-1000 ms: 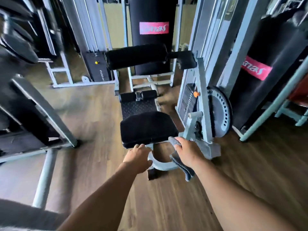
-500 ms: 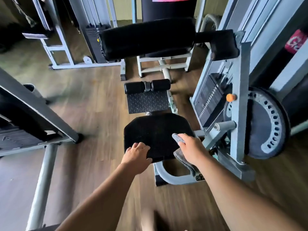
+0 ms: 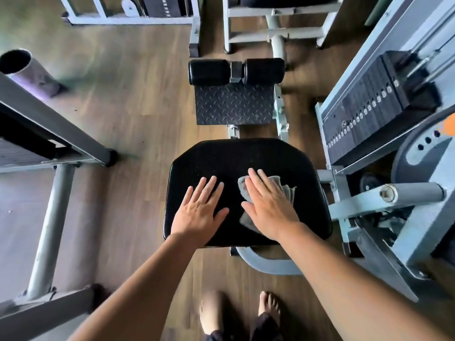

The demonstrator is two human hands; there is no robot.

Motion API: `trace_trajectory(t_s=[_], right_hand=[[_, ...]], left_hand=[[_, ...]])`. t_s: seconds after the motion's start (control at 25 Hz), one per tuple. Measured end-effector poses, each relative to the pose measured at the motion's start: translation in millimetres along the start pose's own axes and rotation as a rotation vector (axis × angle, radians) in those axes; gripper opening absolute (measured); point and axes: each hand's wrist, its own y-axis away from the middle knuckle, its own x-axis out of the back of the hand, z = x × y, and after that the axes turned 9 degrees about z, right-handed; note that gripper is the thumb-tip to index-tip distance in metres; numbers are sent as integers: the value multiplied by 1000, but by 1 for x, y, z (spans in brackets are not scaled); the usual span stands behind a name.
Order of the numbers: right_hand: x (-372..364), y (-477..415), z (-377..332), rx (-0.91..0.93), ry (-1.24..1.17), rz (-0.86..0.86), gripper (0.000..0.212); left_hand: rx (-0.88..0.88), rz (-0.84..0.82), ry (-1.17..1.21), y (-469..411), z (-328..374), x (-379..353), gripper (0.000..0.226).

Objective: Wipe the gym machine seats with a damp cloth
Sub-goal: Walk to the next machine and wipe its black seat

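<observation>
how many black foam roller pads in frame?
2. Left roller pad and right roller pad sit side by side on one bracket, just beyond the diamond-plate footplate, past the seat. Others may sit out of frame.

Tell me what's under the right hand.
A grey cloth lies flat on the black seat beneath the right hand. Its edges show around the fingers; its middle is hidden by the palm.

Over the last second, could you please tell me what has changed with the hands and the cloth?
Both hands moved forward from the seat's near edge onto its top. The right hand, which gripped the hanging cloth, now presses it flat on the right half. The left hand went from the edge to lying flat on the left half. The view tilted down. The cloth stayed with the right hand.
</observation>
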Motion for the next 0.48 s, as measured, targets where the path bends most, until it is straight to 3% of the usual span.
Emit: trace_trajectory(t_s=[0.28,0.4,0.48], right_hand=[[-10,-42,7,-75,43,-4,68],[-10,12,-5,22,51,-44,70],[-12,0,10,91,33,-82,69]], left_hand=[[-13,45,-29,-1,-5,-15,68],[-13,46,-13,1,-6,-16,68],[-14,48,-2,0,-6,-18,67]])
